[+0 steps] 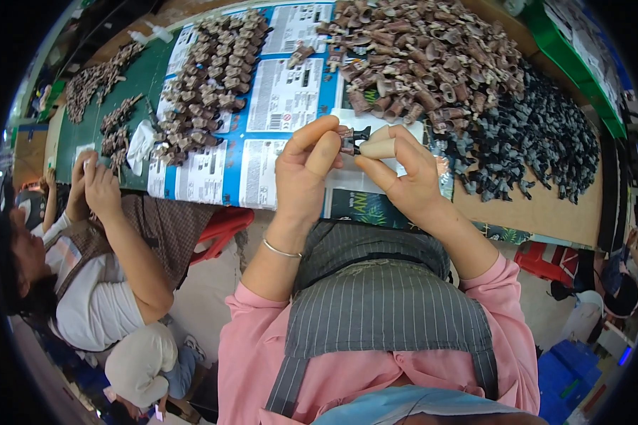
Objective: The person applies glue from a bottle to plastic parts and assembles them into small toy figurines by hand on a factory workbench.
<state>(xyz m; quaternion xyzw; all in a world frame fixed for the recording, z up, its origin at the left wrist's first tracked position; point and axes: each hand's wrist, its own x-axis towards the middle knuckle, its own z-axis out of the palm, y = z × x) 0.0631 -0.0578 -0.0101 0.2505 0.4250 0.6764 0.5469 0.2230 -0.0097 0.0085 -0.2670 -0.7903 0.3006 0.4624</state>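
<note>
My left hand (299, 166) and my right hand (411, 170) meet over the front of the table. Between them is a small toy figure (355, 139) with a brown upper part and black legs. The left thumb and fingers pinch its brown end, while the right fingers, with pale covers on some tips, close on the black end. Whether its two parts are fully joined cannot be told. Beneath lies a whitish sheet (347, 117). Loose brown hollow toy parts (432, 60) are heaped beyond my hands, and black-and-grey leg-like parts (532, 138) lie to the right.
Rows of brown figures (213, 78) stand on blue-and-white printed sheets (283, 92) to the left. Farther left a co-worker (99, 283) sits at the green tabletop (145, 78), near a white cloth (141, 145). Red stools (223, 230) and a green ledge (574, 67) flank the work area.
</note>
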